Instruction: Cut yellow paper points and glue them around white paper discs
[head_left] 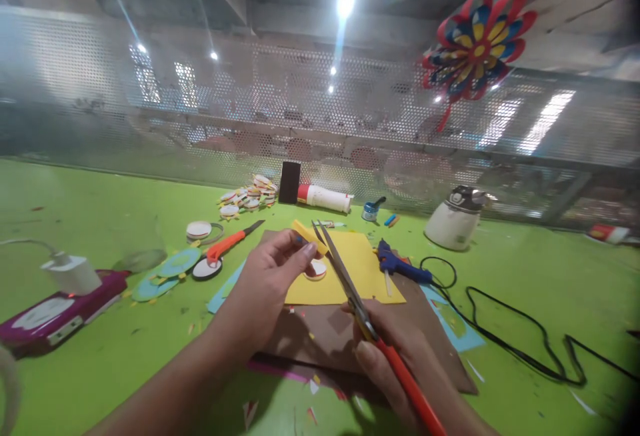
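Observation:
My left hand (pixel 267 283) pinches a small yellow paper strip (pixel 309 237) between thumb and fingers, held above the table. My right hand (pixel 395 359) grips red-handled scissors (pixel 350 289), whose blades are slightly apart and point up toward the strip, their tips right beside it. Under both hands lies a yellow paper sheet (pixel 357 269) on brown card (pixel 330 336), with a small round paper disc (pixel 317 269) on the yellow sheet.
A blue glue gun (pixel 397 264) with black cord (pixel 520 336) lies right of the sheet. An orange box cutter (pixel 231 243), paper circles (pixel 170 269), a pile of rolled discs (pixel 247 197), a glue bottle (pixel 325 197), a white jar (pixel 455 219) and a purple device (pixel 55 313) surround them. A paper flower (pixel 475 43) hangs on the mesh wall.

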Demonstrator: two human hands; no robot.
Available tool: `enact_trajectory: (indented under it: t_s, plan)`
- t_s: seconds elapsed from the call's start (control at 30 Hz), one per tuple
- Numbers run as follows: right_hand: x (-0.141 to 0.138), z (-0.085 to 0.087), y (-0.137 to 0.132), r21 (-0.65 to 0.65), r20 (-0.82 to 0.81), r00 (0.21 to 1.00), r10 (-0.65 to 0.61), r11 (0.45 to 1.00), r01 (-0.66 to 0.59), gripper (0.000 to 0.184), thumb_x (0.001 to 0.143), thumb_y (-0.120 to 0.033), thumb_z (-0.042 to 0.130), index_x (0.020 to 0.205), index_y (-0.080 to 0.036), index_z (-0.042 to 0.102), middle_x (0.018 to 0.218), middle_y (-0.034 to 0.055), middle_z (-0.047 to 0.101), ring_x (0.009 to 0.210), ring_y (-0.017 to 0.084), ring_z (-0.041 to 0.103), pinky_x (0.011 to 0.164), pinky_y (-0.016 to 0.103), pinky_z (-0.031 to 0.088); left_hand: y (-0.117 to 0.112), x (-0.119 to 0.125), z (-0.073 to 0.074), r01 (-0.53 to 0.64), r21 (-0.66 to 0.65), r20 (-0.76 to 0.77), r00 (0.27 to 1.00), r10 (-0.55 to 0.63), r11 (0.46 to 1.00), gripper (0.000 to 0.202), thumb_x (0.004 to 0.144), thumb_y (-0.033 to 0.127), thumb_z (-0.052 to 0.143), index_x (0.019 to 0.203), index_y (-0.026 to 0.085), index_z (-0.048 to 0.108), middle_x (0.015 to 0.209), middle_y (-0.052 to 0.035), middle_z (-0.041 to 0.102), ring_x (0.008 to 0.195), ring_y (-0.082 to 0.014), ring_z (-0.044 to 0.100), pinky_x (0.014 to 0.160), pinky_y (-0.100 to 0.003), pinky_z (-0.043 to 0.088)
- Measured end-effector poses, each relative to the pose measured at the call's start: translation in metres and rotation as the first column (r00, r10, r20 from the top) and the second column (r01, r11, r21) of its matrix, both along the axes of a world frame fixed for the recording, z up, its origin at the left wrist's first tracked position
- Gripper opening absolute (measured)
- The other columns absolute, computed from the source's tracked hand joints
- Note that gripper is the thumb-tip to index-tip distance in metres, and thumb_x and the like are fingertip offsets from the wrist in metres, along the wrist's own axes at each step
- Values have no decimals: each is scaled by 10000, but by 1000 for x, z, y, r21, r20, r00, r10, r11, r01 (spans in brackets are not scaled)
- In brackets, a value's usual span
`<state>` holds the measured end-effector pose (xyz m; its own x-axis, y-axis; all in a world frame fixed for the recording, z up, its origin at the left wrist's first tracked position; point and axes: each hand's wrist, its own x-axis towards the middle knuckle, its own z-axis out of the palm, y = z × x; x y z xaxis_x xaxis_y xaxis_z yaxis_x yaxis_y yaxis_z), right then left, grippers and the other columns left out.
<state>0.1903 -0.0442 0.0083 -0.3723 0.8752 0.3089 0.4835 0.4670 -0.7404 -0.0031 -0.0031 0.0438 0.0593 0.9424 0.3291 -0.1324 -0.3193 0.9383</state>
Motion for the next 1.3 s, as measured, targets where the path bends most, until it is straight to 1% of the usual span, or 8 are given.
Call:
enact_trajectory:
  t_s: [0.23,0.43,0.53,0.7,0.83,0.97,1.17,1.3]
  plan:
    - [-1,-2,-1,67,0,999,-48,997,48,453,868,-589,434,1000,-196,617,723,33,607,603,155,522,476,232,347,0,2,-4,-2,22,20,1000,2,1000,149,848,333,610,920,218,669,848,-9,643,788,-140,548,770,-285,430]
    - [-1,-3,-1,31,-12,1000,-24,999,24,418,889,-550,435,1058,-208,605,559,-11,537,516,152,504,452,235,348,-2,3,-3,-19,24,-8,1000,19,1000,173,860,351,589,940,221,670,864,-10,641,803,-145,561,782,-292,440]
    - [0,-3,0,8,6,1000,2,1000,-2,392,888,-538,444,1020,-209,613,575,-6,540,528,155,520,452,233,361,-3,4,-2,-50,19,6,999,50,999,191,846,352,600,941,210,686,913,-31,645,805,-154,573,791,-304,449]
    - [1,-4,1,-20,30,1000,-10,1000,10,431,885,-547,439,1108,-206,580,575,-11,541,525,164,528,474,247,377,-5,6,-2,-84,4,28,996,83,996,195,829,347,610,926,206,702,920,-49,656,792,-168,591,788,-320,452]
    - [-1,-6,0,4,8,999,-46,999,46,430,869,-562,459,1073,-212,605,573,-7,536,556,177,551,490,252,395,-6,6,-2,-88,0,32,996,88,996,198,820,344,618,938,209,702,883,-46,657,786,-173,590,777,-320,452]
    - [-4,-7,-1,19,-34,995,-93,995,94,425,859,-562,479,1039,-203,620,558,-2,559,531,169,558,452,238,389,-7,6,-2,-79,0,35,996,79,997,203,820,344,616,945,209,703,831,-42,654,777,-176,581,779,-323,451]
    - [-5,-6,-2,80,-73,988,-134,987,139,403,849,-547,516,1001,-203,661,527,-10,540,526,161,563,472,233,422,-8,7,-2,-74,-6,73,995,75,997,210,809,341,625,949,209,707,817,-46,660,776,-183,577,776,-327,454]
    - [-5,-6,-1,95,-66,988,-137,985,143,398,847,-547,523,995,-209,673,538,-5,557,516,159,559,450,229,409,-8,7,-1,-66,-9,75,995,67,998,219,804,344,629,956,208,708,824,-51,664,798,-193,583,779,-330,454]
